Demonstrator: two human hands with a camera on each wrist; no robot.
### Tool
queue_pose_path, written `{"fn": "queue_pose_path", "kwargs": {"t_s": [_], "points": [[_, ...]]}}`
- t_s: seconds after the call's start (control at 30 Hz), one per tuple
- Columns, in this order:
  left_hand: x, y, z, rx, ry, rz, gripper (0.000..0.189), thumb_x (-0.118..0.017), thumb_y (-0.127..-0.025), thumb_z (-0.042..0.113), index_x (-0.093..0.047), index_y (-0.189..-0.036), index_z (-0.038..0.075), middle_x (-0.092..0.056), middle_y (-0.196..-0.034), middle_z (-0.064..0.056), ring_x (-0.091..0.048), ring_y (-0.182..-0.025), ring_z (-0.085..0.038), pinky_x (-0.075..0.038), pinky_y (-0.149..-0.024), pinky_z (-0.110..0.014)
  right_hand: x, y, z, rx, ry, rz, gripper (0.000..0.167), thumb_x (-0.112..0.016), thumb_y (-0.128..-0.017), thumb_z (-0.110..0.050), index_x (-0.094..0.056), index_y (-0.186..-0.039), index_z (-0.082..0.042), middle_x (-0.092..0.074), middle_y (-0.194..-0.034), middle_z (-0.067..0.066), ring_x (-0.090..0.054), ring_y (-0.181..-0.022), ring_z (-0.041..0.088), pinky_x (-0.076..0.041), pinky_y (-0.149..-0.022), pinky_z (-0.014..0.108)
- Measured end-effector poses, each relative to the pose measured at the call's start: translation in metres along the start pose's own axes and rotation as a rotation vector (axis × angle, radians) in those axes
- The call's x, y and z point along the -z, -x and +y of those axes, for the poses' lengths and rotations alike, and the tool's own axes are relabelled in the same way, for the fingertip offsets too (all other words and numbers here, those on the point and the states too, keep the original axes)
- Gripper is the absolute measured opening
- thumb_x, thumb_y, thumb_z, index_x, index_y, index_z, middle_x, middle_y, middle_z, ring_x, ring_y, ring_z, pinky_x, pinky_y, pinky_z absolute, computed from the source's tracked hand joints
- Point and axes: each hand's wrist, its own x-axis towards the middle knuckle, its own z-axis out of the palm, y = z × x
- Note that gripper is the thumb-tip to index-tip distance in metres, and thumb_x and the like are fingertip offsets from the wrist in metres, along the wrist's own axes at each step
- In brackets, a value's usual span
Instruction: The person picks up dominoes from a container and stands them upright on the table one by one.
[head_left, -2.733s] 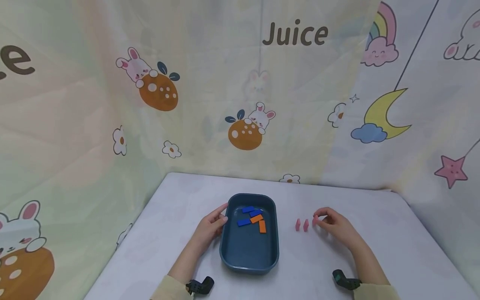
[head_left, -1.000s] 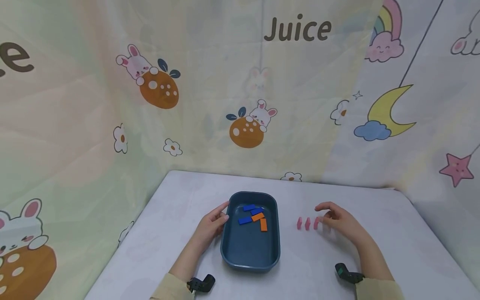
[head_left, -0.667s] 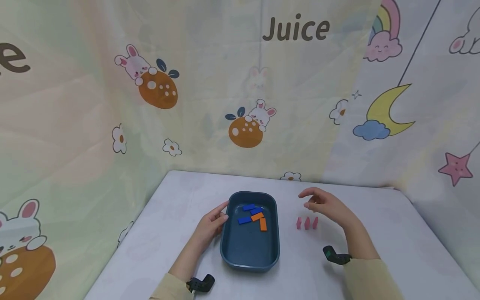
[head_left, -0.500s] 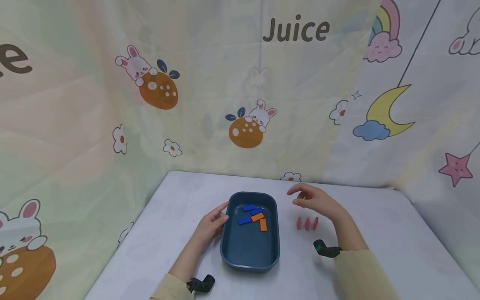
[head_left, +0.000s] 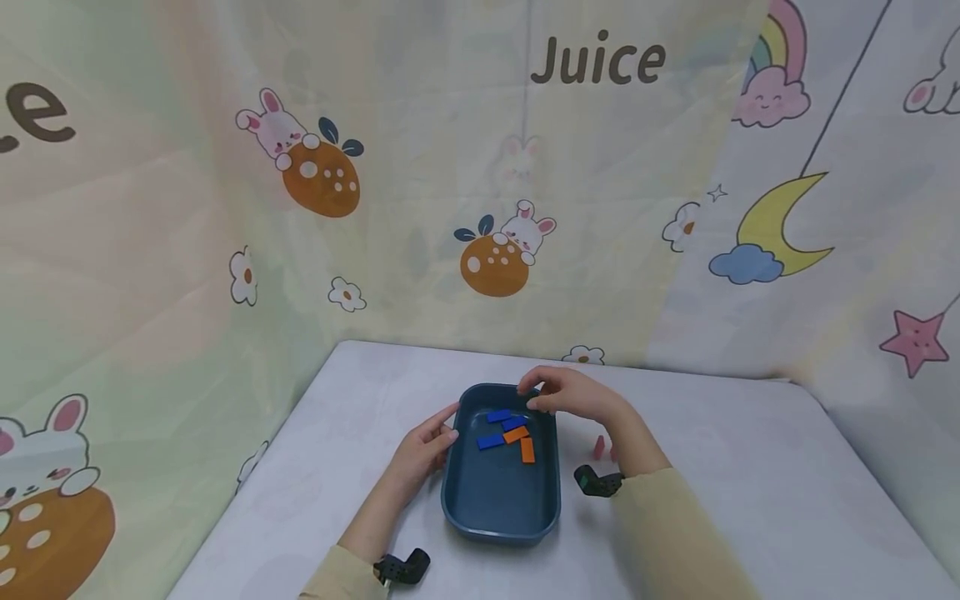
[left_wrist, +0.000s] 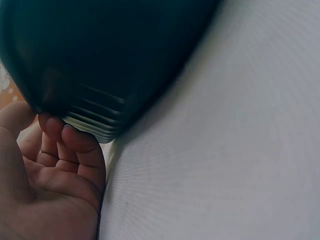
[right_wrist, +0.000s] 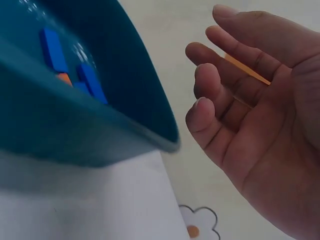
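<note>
We find the dark blue rectangular tray (head_left: 497,500), rounded at its corners, on the white-covered worktop (head_left: 757,475), in front of the person. The left hand (head_left: 420,450) grasps the tray by its left side: in the head view the thumb lies at the rim, and in the left wrist view bent fingers touch the ridged outer wall. The right hand (head_left: 576,395) is at the tray's far right corner with a released, vacant grip; we observe its fingers loosely bent, and the right wrist view shows a gap between the fingertips and the rim. Inside the tray, in its far half, we count three blue blocks (head_left: 491,442) and two orange blocks (head_left: 527,450), lying flat and close together at differing angles. To the right of the tray we note two pink pieces (head_left: 599,447) on the worktop, side by side; the right wrist partly covers the second. Each wrist bears a black device (head_left: 405,567) just above a beige sleeve (head_left: 345,577). Behind the worktop we record a pale backdrop (head_left: 405,250) printed with rabbits, flowers, a moon and the word "Juice".
</note>
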Motion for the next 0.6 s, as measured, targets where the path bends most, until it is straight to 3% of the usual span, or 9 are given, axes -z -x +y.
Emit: {"fn": "queue_pose_path", "kwargs": {"t_s": [0.23,0.43,0.6], "points": [[0.0,0.0,-0.001,0.003,-0.009,-0.008,0.051,-0.065,-0.096,0.033,-0.051,-0.144,0.029,-0.056,-0.096,-0.005,-0.052,-0.074,-0.016,-0.046,-0.068,-0.027,-0.021,-0.025,-0.012,-0.001,0.041,-0.064,0.032,-0.067,-0.094,-0.029,-0.064,-0.123,-0.016,-0.066,-0.122,0.005,-0.061,-0.094,0.024,-0.054,-0.08,0.041],[0.0,-0.001,-0.003,0.007,-0.019,-0.023,0.051,-0.064,-0.096,0.034,-0.05,-0.145,0.031,-0.057,-0.096,-0.005,-0.053,-0.075,-0.016,-0.047,-0.069,-0.027,-0.043,-0.042,-0.014,-0.054,0.043,-0.138,0.033,-0.068,-0.093,-0.03,-0.065,-0.123,-0.015,-0.065,-0.12,0.007,-0.063,-0.096,0.025,-0.055,-0.084,0.04],[0.002,-0.001,-0.002,-0.007,-0.012,-0.028,0.05,-0.062,-0.097,0.034,-0.049,-0.145,0.031,-0.058,-0.098,-0.005,-0.056,-0.079,-0.015,-0.049,-0.072,-0.027,-0.061,-0.054,-0.017,-0.078,0.066,-0.145,0.026,-0.07,-0.091,-0.029,-0.067,-0.116,-0.021,-0.066,-0.113,-0.003,-0.063,-0.094,0.018,-0.054,-0.083,0.037]]}}
